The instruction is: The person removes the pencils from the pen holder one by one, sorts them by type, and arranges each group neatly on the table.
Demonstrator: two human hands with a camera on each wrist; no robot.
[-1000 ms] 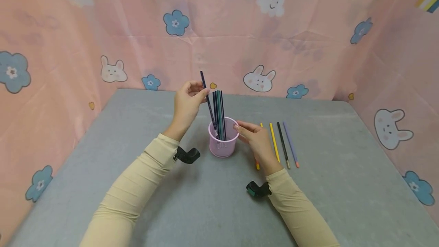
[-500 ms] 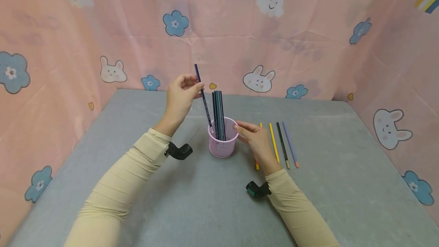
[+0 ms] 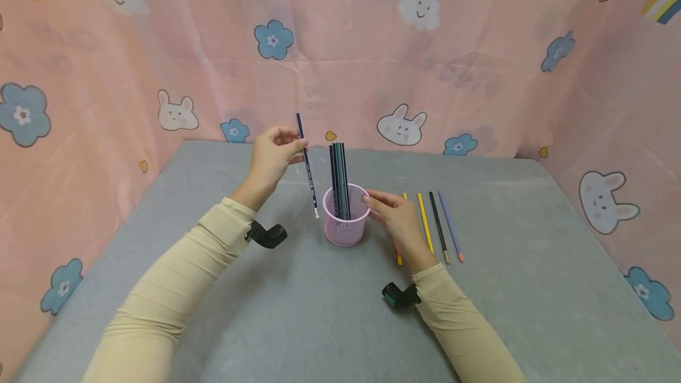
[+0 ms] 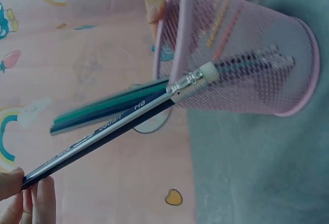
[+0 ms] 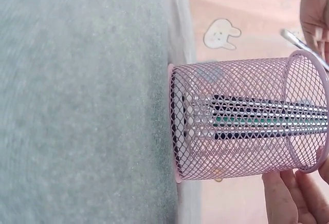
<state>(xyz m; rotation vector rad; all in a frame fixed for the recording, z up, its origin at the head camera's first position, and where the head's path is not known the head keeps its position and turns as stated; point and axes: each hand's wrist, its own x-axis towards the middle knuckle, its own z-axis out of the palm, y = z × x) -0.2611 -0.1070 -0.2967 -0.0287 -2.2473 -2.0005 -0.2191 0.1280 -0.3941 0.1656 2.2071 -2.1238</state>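
Observation:
A dark blue pencil (image 4: 103, 136) with a white eraser is pinched near its top by my left hand (image 3: 272, 155). In the head view it hangs eraser-down just left of a pink mesh pen cup (image 3: 344, 233), apart from it. My right hand (image 3: 396, 220) grips the cup's rim on the right side, thumb over the edge. Inside the cup stand several dark blue pencils (image 5: 247, 134) and a green pencil (image 5: 247, 120), eraser ends down, as the right wrist view shows through the mesh.
Right of the cup, a yellow pencil (image 3: 425, 223), a black pencil (image 3: 439, 226) and a purple pencil (image 3: 451, 226) lie side by side on the grey table (image 3: 532, 288). Another, orange-yellow pencil (image 3: 399, 257) is partly hidden behind my right hand. A pink patterned curtain (image 3: 330, 87) surrounds the table.
My left hand has drawn the dark blue pencil up out of the cup and moved left with it, then slightly down. The right hand stays on the rim.

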